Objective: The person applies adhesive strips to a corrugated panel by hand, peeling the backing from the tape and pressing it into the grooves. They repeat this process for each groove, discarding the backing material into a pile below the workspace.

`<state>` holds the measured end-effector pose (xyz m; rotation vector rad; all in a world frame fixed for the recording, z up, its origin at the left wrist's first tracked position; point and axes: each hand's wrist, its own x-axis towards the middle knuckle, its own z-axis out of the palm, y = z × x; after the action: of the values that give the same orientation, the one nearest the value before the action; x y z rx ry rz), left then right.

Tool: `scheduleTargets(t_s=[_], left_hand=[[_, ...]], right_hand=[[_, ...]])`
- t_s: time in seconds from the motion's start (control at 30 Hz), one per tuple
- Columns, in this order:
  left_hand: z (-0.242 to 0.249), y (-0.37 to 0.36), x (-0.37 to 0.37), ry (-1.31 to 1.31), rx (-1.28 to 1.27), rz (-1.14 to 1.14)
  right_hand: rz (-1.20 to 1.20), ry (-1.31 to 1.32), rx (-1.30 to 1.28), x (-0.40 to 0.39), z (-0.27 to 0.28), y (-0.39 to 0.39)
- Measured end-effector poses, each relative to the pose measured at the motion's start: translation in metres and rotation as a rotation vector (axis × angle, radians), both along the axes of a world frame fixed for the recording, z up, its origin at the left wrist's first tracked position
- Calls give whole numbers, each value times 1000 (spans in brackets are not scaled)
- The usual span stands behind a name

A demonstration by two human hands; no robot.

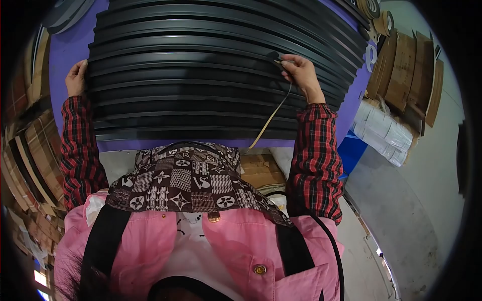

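Note:
Long black ribbed strips lie side by side across the purple work surface. At their left ends, my left hand is closed, its fingertips touching the edge of one strip. Whatever may be between those fingers is hidden. Over the right part of the strips, my right hand pinches a thin, narrow tape between thumb and fingers. The tape's pale tail hangs from this hand down past the front edge of the purple surface.
Rolls of tape stand at the back right, beside cardboard. A plastic-wrapped white bundle and a blue box are to the right. More cardboard is stacked at left. Grey rolls lie at the upper left.

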<state>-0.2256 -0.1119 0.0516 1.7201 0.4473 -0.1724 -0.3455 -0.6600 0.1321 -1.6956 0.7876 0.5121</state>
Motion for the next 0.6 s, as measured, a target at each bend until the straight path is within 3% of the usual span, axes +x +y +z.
scheduleTargets(t_s=[0.13,0.2,0.23,0.3,0.37,0.4,0.47,0.5,0.57,0.6], left_hand=[[-8,8,3,-39,43,-47],[-7,10,7,-48,37,-71],[-4,8,7,-27,61,-64],[6,0,4,-2,69,-76],[25,-10,10,-282,947,-168],[38,-23,12,-393,1061,-211],[61,-99,-5,-440,539,-254],[80,-155,-32,-372,394,-389],[106,-261,-94,-232,84,-845],[107,-307,-121,-282,-42,-1077]], right_hand=[[-108,-238,-283,-27,16,-30],[-320,-411,-325,-56,52,-69],[-540,-465,-349,-72,80,-80],[-658,-581,-449,-127,125,-132],[-817,-672,-524,-176,177,-169],[-808,-717,-589,-197,203,-182],[-832,-777,-695,-236,250,-202],[-857,-800,-734,-253,269,-211],[-904,-861,-754,-282,285,-224],[-905,-872,-760,-291,295,-228]])
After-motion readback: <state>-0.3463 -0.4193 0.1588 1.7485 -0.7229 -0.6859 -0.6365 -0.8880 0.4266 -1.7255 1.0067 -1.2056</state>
